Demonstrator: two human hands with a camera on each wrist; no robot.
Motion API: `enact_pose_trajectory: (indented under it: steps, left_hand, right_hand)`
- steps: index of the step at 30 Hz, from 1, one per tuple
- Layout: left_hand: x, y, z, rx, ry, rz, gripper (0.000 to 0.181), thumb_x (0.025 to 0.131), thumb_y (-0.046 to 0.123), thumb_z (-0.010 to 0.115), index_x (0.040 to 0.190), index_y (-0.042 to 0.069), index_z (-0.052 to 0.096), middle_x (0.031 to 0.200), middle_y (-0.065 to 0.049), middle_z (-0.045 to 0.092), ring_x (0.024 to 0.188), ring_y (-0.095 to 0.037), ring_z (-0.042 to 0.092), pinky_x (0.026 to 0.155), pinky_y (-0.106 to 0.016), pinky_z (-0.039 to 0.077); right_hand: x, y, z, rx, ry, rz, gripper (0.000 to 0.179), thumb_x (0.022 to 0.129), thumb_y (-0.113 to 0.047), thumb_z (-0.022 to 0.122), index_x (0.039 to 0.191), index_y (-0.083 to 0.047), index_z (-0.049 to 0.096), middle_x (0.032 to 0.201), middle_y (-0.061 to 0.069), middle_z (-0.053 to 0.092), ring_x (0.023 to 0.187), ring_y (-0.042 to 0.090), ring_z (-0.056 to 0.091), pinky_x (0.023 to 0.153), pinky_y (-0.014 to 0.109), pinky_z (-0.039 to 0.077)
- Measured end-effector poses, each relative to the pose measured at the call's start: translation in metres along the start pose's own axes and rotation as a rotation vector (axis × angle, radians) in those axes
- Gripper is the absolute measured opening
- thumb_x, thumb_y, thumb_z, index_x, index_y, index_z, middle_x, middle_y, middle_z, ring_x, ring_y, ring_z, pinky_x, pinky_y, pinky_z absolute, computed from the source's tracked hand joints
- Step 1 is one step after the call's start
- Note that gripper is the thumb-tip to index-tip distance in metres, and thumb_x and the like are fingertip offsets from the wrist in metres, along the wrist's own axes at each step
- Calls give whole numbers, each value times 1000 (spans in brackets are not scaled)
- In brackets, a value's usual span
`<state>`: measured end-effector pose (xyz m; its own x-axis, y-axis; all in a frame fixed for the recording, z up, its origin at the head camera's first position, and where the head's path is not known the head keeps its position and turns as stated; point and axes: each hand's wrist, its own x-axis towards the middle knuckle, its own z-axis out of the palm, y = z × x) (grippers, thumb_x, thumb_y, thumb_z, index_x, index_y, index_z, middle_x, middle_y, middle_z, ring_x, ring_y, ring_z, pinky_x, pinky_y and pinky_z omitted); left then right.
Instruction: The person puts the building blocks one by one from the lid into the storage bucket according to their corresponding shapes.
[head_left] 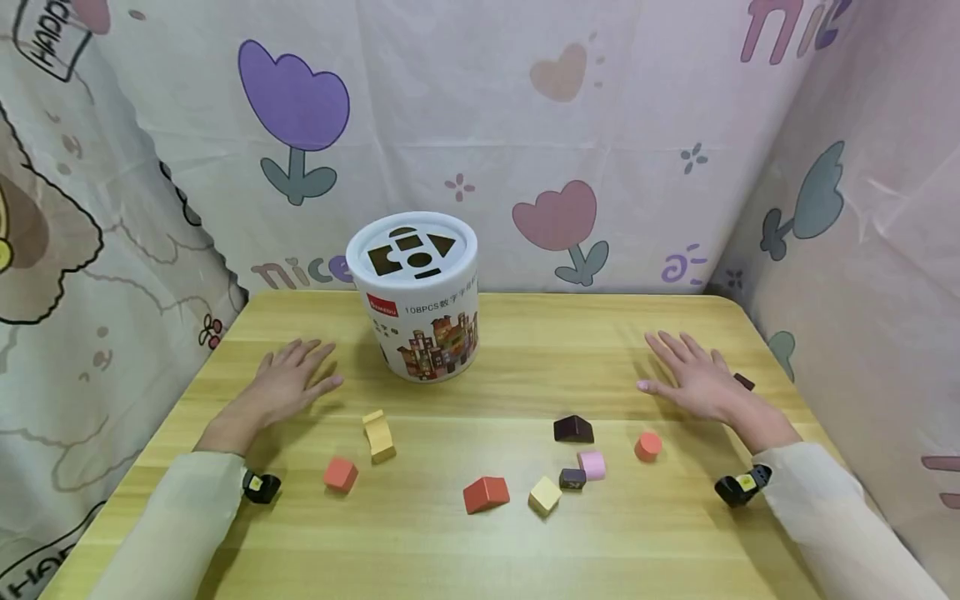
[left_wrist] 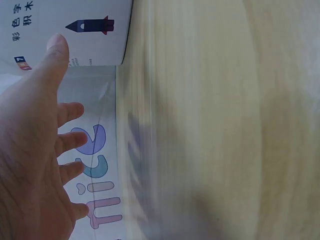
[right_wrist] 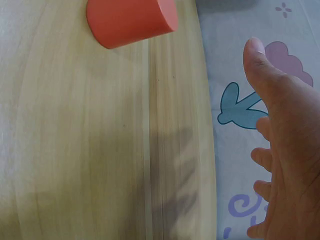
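Observation:
My left hand [head_left: 288, 385], fingers spread and holding nothing, is over the table's left side, left of a white bucket [head_left: 442, 308] with shaped holes in its lid [head_left: 397, 268]. On the right, my right hand [head_left: 697, 379] has its fingers spread and holds nothing; a dark block [head_left: 744, 382] is partly hidden behind it. Nearest that hand on its near side stands an orange-red cylinder [head_left: 648, 447], large in the right wrist view [right_wrist: 130, 20]. Close to the left hand are a yellow block with a curved notch [head_left: 379, 437] and a red cube [head_left: 341, 475].
Toward the middle front of the wooden table [head_left: 375, 550] lie a red wedge [head_left: 486, 495], a pale yellow cube [head_left: 544, 497], a small dark block [head_left: 572, 479], a pink cylinder [head_left: 592, 465] and a dark brown wedge [head_left: 573, 429]. A printed curtain [head_left: 435, 108] hangs behind the table.

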<state>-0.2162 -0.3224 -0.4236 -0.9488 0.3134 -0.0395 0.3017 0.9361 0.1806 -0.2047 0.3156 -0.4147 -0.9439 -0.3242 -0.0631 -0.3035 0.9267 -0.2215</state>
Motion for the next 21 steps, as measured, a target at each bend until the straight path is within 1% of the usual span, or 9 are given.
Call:
enact_pose_trajectory:
  steps: [6,10,14,18,21]
  left_hand:
    - [6,0,-5,-5,11,0,77,100,59,38,154,6,27,156,-26,19,140,-53,11,105,-76,3]
    - [5,-2,-7,-19,11,-3,78,99,61,38,154,6,27,156,-26,20,140,-53,12,105,-76,3]
    - [4,-4,-9,-29,27,2,77,99,59,39,154,6,28,155,-26,22,140,-53,14,105,-76,6]
    - [3,-5,-8,-35,25,16,76,100,58,40,154,5,28,154,-27,23,139,-53,15,105,-76,8]
    - [5,-5,-8,-58,20,23,76,100,56,41,154,5,27,154,-28,22,139,-54,14,104,-76,7]
  right_hand:
    - [1,2,-2,8,7,13,88,95,-65,45,159,-19,6,160,23,12,141,53,6,101,79,1]
    - [2,2,-2,18,3,17,90,94,-66,45,159,-18,6,160,22,11,142,52,5,101,79,1]
    - [2,1,-2,25,7,13,91,94,-66,46,159,-18,5,160,23,11,142,52,5,102,79,1]
    - [3,0,-5,27,10,9,92,93,-66,47,159,-14,8,159,25,13,141,53,7,102,79,3]
    - [4,-1,-9,29,26,-5,93,93,-64,50,158,-11,11,158,27,16,141,53,10,102,78,6]
